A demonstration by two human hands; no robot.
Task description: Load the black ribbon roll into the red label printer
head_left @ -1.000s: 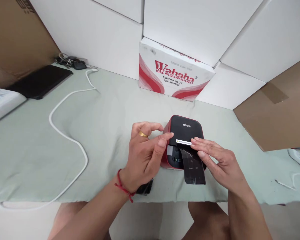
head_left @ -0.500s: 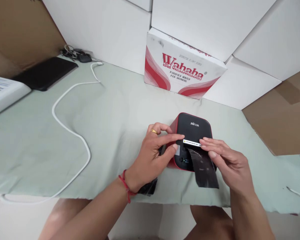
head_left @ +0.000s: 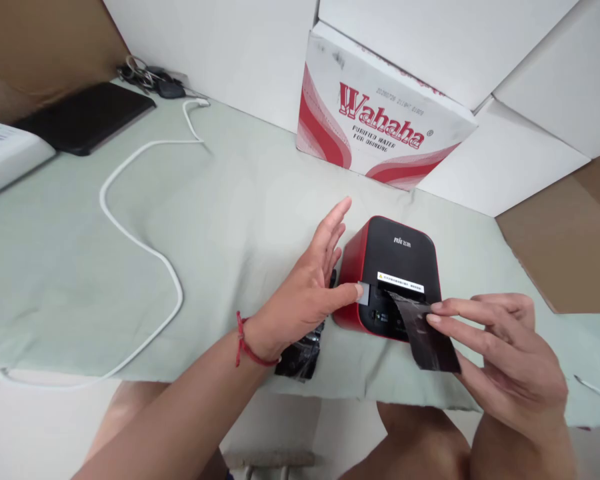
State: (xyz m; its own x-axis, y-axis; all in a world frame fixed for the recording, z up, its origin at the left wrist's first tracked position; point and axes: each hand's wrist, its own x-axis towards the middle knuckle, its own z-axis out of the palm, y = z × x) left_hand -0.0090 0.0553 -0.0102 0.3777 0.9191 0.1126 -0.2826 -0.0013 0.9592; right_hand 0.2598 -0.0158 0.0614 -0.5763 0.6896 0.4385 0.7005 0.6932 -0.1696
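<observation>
A small red-and-black label printer (head_left: 405,257) stands on the cloth near the front edge, with a white warning sticker (head_left: 400,282) above its slot. Out of that slot a glossy black strip (head_left: 427,340) hangs over the front. My left hand (head_left: 303,287) is open at the printer's left side, fingers spread upward, its thumb on a grey patch (head_left: 364,293). My right hand (head_left: 513,353) has the strip's right edge between its fingers. Partly under my left wrist lies crumpled black plastic (head_left: 300,357).
A white cable (head_left: 173,273) winds across the green cloth (head_left: 240,200) at left. Keys (head_left: 153,77), a black flat device (head_left: 87,117) and a white box (head_left: 10,157) lie far left. Behind the printer stands a Wahaha carton (head_left: 380,113); a brown cardboard panel (head_left: 560,247) is at right.
My left hand's fingers have lifted off the printer's top and spread, the thumb now resting on the grey patch. My right hand has drawn back from the sticker area to the strip's edge.
</observation>
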